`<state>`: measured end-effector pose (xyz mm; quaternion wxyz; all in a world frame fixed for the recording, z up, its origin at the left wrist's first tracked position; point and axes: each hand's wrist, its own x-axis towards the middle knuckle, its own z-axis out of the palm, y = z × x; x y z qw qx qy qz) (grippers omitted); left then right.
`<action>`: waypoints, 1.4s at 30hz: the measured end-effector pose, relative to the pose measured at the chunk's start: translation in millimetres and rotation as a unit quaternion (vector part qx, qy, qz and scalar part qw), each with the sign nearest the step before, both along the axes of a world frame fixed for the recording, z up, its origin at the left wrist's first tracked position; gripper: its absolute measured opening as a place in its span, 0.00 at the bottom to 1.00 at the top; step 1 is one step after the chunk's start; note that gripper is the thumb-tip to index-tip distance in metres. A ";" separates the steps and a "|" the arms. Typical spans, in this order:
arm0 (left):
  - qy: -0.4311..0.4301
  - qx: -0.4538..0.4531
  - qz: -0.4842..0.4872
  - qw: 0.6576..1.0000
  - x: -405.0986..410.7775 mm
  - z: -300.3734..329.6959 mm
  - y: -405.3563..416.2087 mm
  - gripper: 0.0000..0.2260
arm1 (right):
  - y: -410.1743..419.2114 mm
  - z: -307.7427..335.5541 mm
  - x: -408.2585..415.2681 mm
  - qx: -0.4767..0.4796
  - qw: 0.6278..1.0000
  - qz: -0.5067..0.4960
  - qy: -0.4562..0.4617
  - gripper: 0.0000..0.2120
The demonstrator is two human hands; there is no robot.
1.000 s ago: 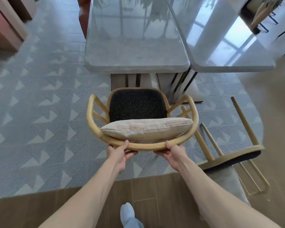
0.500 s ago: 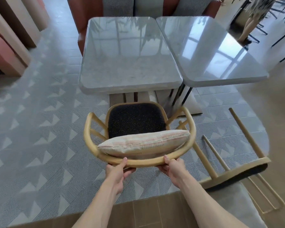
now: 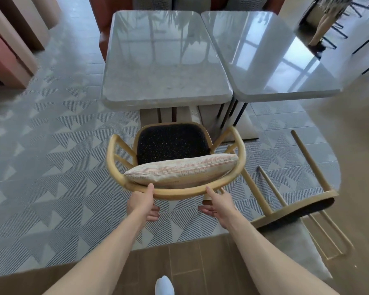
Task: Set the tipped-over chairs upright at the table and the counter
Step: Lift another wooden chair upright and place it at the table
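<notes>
A wooden armchair point(image 3: 112, 162) with a black speckled seat stands upright on the patterned carpet, facing the left marble table point(image 3: 164, 60). A striped cushion point(image 3: 181, 169) leans against its curved back rail. My left hand point(image 3: 142, 204) and my right hand point(image 3: 218, 206) sit just below that rail. The fingers are spread and off the wood, and only the thumbs reach up to it. A second wooden chair point(image 3: 294, 211) lies tipped on its side to the right, legs pointing away from me.
A second glossy table point(image 3: 275, 60) adjoins the first on the right. A red bench point(image 3: 103, 18) runs behind both. Pink and beige booths point(image 3: 6, 60) stand far left. A grey cushion point(image 3: 296, 248) lies by the tipped chair. A person's legs point(image 3: 322, 28) show top right.
Both hands gripped the armchair's back rail before; now the fingers have let go and dropped below it. My view has risen and pulled back, showing more of the tables.
</notes>
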<state>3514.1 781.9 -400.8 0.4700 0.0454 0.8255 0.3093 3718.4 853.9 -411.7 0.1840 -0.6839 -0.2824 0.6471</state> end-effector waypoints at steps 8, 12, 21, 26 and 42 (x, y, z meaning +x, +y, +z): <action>0.086 0.202 -0.131 0.967 37.7 73.9 17.5 0.12 | -6.1 70.0 54.1 0.151 0.978 0.105 -0.098 0.16; 0.042 0.266 -0.164 0.949 106.5 108.1 16.7 0.14 | -17.7 117.2 116.8 0.258 0.951 0.133 -0.103 0.14; 0.033 0.320 -0.238 0.916 296.0 129.6 -39.6 0.11 | -87.9 139.0 337.4 0.288 0.953 0.066 -0.073 0.18; 0.013 0.285 -0.196 0.938 413.0 105.1 -111.2 0.14 | -143.6 133.4 470.9 0.252 0.966 0.010 -0.050 0.13; -0.004 0.193 -0.137 0.972 518.3 54.7 -79.8 0.16 | -116.6 95.2 603.5 0.213 0.970 0.077 -0.088 0.18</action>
